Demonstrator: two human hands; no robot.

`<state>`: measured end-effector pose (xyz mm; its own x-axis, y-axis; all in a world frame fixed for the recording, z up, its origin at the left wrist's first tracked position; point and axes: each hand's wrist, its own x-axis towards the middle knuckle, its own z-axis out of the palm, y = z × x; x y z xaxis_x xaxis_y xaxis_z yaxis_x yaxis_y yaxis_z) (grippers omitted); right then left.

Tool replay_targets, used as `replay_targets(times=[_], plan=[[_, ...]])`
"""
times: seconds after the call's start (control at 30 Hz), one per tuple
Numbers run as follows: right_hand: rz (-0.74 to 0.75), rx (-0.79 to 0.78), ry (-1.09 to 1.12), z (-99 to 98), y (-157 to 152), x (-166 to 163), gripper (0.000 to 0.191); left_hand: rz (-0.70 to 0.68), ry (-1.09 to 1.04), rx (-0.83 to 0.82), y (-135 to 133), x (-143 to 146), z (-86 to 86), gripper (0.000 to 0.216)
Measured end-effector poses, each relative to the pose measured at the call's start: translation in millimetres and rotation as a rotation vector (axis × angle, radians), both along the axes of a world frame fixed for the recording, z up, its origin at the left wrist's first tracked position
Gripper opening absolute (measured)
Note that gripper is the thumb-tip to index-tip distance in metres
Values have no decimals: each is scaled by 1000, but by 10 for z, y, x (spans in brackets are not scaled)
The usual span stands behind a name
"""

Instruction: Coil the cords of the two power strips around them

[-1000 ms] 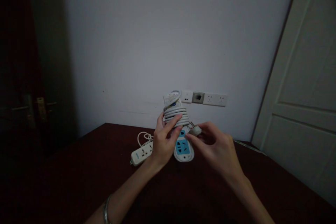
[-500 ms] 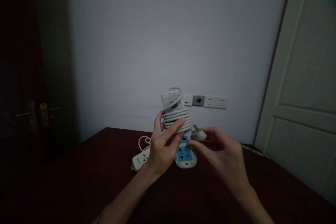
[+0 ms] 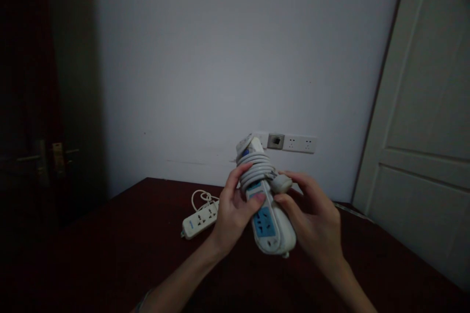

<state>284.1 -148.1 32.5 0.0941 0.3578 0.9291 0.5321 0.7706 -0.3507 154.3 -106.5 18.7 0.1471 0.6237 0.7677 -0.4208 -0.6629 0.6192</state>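
Observation:
I hold a white power strip with blue sockets (image 3: pixel 270 227) tilted above the dark table, its grey cord (image 3: pixel 254 167) coiled round its upper half. My left hand (image 3: pixel 231 212) grips the strip at the coil, thumb on the blue face. My right hand (image 3: pixel 316 220) pinches the cord's white plug (image 3: pixel 281 184) against the strip's right side, fingers closed on it.
A second cream power strip (image 3: pixel 200 218) with its looped cord lies on the dark red table (image 3: pixel 110 254) behind my left hand. Wall sockets (image 3: pixel 290 143) sit low on the white wall. A pale door (image 3: pixel 426 122) stands at the right, a dark door (image 3: pixel 29 107) at the left.
The blue power strip has been lifted off the table and tipped, its lower end swinging toward me and right. Both hands kept their hold; the plug moved against the coil.

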Motion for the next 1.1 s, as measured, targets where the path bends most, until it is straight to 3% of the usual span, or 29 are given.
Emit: replay_targets(times=[0.33, 0.53, 0.93, 1.1], plan=[[249, -71, -128, 55, -26, 91, 27, -122, -4, 80, 52, -109, 55, 60], [73, 11, -307, 89, -60, 179, 23, -154, 75, 90, 56, -202, 75, 64], [-61, 75, -500, 92, -145, 106, 22, 98, 202, 194, 94, -310, 93, 73], [-97, 117, -504, 96, -211, 37, 20, 9, 96, 260, 135, -314, 60, 72]])
